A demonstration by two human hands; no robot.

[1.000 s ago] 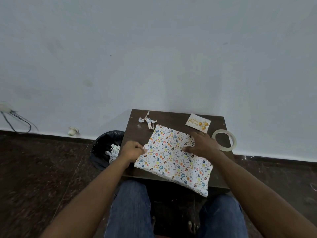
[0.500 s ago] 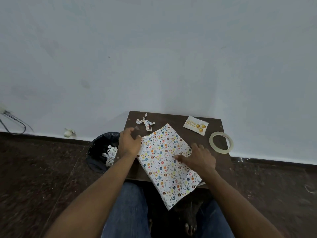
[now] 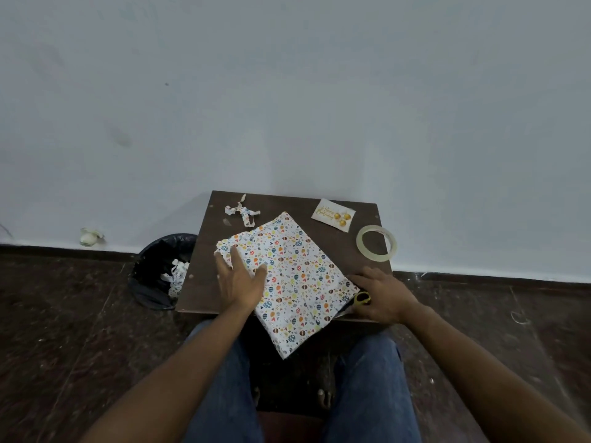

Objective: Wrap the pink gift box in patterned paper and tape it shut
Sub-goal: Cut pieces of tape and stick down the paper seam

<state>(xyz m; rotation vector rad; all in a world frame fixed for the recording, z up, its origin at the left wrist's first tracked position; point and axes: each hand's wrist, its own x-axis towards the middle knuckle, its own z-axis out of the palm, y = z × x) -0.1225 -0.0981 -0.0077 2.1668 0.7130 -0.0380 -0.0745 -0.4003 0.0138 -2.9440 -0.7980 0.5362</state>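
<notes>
The wrapped parcel (image 3: 289, 276) lies diagonally on the small dark desk (image 3: 198, 282), its near corner overhanging the front edge above the person's lap. Patterned paper covers every visible face; the pink box itself is not visible. The left hand (image 3: 241, 279) lies flat on the parcel's left part, fingers (image 3: 235, 260) straight and released, pressing the paper down. The right hand (image 3: 382, 295) rests at the parcel's right corner, its fingers curled over a small yellow object (image 3: 361, 298), probably a scissors handle; whether they actually grasp it cannot be told.

The roll of clear tape (image 3: 376, 247) lies near the desk's right edge, well apart from the parcel. A greeting card (image 3: 333, 215) and a twisted paper scrap (image 3: 242, 214) lie near the far edge. A black bin (image 3: 150, 282) with offcuts stands beside the desk on the left.

Assessment: the step in hand appears to be securing the folded end. Recommended practice:
- keep the left palm firmly on the flap so the fold does not spring open;
- draw the parcel fully onto the desk before taping, as the overhang invites tipping;
- fetch the tape with the right hand only.
</notes>
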